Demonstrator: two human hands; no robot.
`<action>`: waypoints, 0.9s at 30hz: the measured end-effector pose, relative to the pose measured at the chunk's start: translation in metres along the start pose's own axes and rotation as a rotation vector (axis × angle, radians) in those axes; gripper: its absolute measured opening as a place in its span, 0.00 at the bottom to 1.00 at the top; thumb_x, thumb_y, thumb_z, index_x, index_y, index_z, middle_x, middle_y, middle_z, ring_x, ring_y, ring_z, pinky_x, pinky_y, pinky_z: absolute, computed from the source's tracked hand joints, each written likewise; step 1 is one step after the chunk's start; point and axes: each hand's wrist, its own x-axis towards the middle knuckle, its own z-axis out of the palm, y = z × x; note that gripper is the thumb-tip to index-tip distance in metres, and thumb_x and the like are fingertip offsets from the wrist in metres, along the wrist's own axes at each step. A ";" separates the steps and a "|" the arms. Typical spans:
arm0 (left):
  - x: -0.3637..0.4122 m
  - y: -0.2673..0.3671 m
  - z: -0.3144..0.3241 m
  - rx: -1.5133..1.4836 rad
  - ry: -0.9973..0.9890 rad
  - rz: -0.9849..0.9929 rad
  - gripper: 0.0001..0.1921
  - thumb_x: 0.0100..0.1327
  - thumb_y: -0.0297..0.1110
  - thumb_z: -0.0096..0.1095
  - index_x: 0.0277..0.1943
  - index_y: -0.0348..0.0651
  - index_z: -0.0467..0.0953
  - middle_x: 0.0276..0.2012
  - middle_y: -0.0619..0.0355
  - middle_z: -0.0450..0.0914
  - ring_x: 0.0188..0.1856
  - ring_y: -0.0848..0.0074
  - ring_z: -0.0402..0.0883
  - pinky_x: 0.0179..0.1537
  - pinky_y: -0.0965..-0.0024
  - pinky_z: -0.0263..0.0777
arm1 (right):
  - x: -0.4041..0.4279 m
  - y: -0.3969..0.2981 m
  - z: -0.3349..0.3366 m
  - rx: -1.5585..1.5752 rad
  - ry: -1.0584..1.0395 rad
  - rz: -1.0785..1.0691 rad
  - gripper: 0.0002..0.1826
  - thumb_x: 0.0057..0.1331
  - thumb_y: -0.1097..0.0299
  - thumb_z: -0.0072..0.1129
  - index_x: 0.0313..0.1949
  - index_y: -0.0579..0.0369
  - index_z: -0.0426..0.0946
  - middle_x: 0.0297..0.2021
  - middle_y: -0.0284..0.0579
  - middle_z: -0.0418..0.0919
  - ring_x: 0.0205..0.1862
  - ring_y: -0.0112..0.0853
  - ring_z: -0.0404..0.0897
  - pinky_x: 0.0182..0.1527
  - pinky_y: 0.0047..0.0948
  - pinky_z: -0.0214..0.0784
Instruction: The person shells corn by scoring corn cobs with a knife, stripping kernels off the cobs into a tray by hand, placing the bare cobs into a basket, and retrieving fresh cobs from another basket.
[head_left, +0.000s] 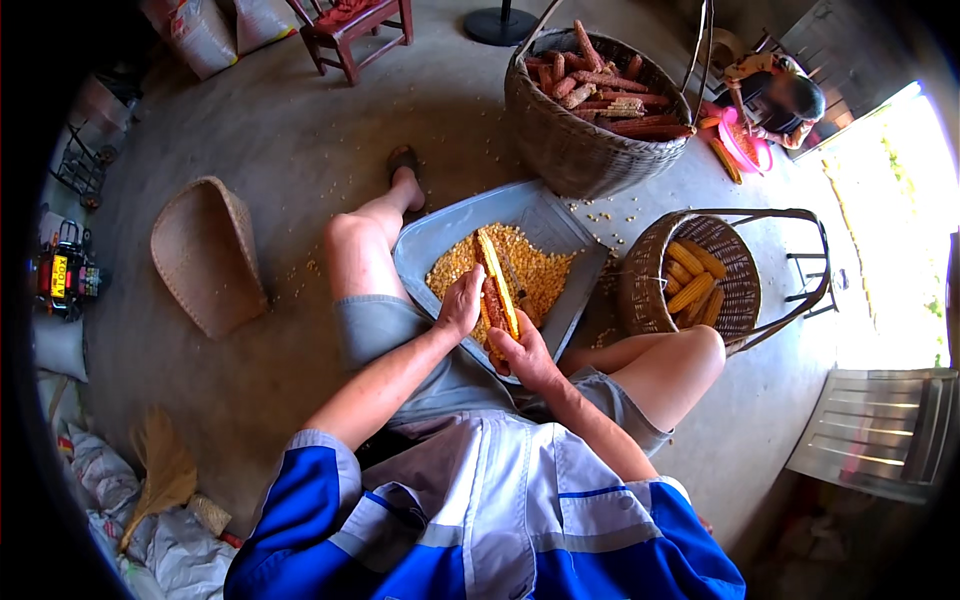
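Before me is a partly shelled corn cob (494, 283), with rows of yellow kernels beside a bare reddish strip. My right hand (527, 352) grips its near end. Higher up, my left hand (463, 301) holds it from the left side, its fingers partly hidden. Below the cob, a grey plastic tub (541, 206) rests between my legs and contains loose yellow corn kernels (551, 268). On those kernels lies a thin metal tool with a brown handle (528, 307), partly covered by the cob and my right hand.
A large woven basket (592, 161) of shelled cobs stands beyond the tub. Right of it, a smaller handled basket (637, 289) contains yellow ears. A person (772, 97) works over a pink basin (757, 157). Left are a woven scoop (206, 262) and, farther up, a red chair (352, 34).
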 end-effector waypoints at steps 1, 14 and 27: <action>0.000 0.004 0.001 -0.015 0.003 -0.025 0.28 0.74 0.56 0.45 0.39 0.33 0.75 0.30 0.56 0.77 0.34 0.74 0.74 0.40 0.66 0.70 | 0.000 0.001 0.001 -0.016 0.013 -0.006 0.21 0.71 0.66 0.53 0.58 0.59 0.59 0.31 0.40 0.72 0.19 0.22 0.69 0.17 0.22 0.60; 0.007 -0.009 0.002 0.105 0.122 0.028 0.32 0.70 0.62 0.46 0.41 0.32 0.75 0.34 0.45 0.81 0.38 0.62 0.81 0.41 0.61 0.73 | 0.000 0.002 0.002 0.002 0.015 0.053 0.24 0.69 0.62 0.58 0.58 0.58 0.60 0.29 0.37 0.73 0.20 0.22 0.71 0.20 0.22 0.64; 0.028 -0.022 0.000 0.151 0.175 -0.016 0.33 0.72 0.62 0.40 0.40 0.34 0.77 0.32 0.47 0.81 0.36 0.61 0.81 0.41 0.60 0.73 | 0.000 0.001 0.004 -0.077 0.006 0.030 0.22 0.70 0.64 0.56 0.57 0.58 0.60 0.29 0.36 0.70 0.19 0.21 0.68 0.19 0.22 0.60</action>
